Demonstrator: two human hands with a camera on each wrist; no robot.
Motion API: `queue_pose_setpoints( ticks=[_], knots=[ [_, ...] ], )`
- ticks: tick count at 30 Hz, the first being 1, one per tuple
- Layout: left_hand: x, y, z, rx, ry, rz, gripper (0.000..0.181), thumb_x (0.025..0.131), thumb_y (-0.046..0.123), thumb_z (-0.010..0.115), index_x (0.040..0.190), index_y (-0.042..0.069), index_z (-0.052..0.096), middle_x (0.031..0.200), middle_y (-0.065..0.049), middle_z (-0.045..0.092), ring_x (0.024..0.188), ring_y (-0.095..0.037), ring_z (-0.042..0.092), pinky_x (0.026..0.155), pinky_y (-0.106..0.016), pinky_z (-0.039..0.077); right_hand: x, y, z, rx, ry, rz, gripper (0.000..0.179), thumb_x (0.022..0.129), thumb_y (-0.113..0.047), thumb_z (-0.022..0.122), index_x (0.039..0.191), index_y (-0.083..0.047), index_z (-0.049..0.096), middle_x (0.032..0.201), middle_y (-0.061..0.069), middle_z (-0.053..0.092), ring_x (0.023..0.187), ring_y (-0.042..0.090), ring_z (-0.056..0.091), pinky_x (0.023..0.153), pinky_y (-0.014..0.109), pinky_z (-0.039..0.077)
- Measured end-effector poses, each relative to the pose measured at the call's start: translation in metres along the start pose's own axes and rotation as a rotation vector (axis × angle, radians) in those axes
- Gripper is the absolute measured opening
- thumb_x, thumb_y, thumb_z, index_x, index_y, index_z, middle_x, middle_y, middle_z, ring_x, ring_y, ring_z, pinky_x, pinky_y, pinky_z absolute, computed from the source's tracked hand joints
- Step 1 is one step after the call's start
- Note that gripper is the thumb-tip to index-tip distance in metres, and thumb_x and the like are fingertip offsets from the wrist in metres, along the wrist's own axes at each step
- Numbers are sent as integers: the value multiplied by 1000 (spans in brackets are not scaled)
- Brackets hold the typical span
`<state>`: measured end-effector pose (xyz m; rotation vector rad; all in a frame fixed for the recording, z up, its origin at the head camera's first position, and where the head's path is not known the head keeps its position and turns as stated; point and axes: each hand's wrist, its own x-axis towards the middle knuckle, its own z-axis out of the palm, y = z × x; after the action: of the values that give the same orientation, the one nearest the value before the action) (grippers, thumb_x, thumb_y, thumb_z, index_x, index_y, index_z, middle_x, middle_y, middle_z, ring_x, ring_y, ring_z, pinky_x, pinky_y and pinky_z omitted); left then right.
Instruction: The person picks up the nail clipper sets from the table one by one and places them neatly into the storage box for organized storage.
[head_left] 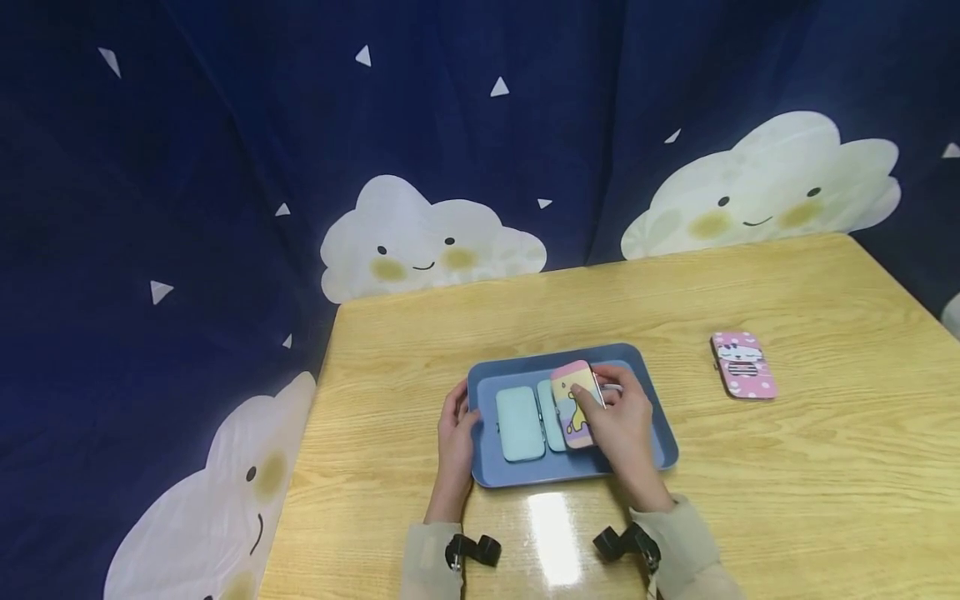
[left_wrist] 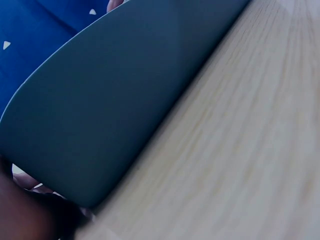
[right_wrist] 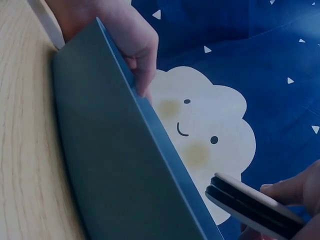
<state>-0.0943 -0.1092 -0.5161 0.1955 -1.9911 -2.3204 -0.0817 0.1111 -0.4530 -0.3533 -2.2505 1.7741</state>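
My left hand (head_left: 456,437) grips the left end of a blue tray (head_left: 551,477), with the thumb over its rim. Over the right half of the tray, my right hand (head_left: 628,427) holds a small flat case (head_left: 568,377) printed with a yellow giraffe, thumb on the face and fingers behind. From the side, the right wrist view shows this case (right_wrist: 250,202) above the rim, with a dark gap between its two halves. A mint-green case (head_left: 520,423) lies in the tray's left part. Another mint-green piece (head_left: 548,412) is partly hidden behind the giraffe case.
To the right of the tray, a pink case (head_left: 745,367) with a white cat print lies on the wood-grain table (head_left: 825,467). A dark blue curtain (head_left: 465,125) with smiling clouds hangs along the table's back and left sides.
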Motion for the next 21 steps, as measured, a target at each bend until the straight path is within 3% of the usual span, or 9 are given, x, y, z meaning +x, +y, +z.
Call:
queue_pose_setpoints(
  ticks=[10, 21],
  knots=[
    [2, 0, 1, -8, 5, -1, 56, 92, -5, 46, 147, 4, 43, 148, -15, 46, 140, -28, 39, 111, -40, 33, -1, 1, 10, -4, -9, -45, 43, 80, -3, 79, 118, 4, 61, 103, 16, 61, 61, 0, 55, 49, 17, 46],
    [-1, 2, 1, -22, -3, -5, 56, 93, -5, 45, 148, 3, 40, 150, -17, 43, 142, -30, 36, 112, -42, 31, -1, 7, 20, -41, -6, -90, 45, 78, -2, 80, 117, 7, 61, 100, 17, 62, 65, 11, 59, 50, 20, 48]
  ],
)
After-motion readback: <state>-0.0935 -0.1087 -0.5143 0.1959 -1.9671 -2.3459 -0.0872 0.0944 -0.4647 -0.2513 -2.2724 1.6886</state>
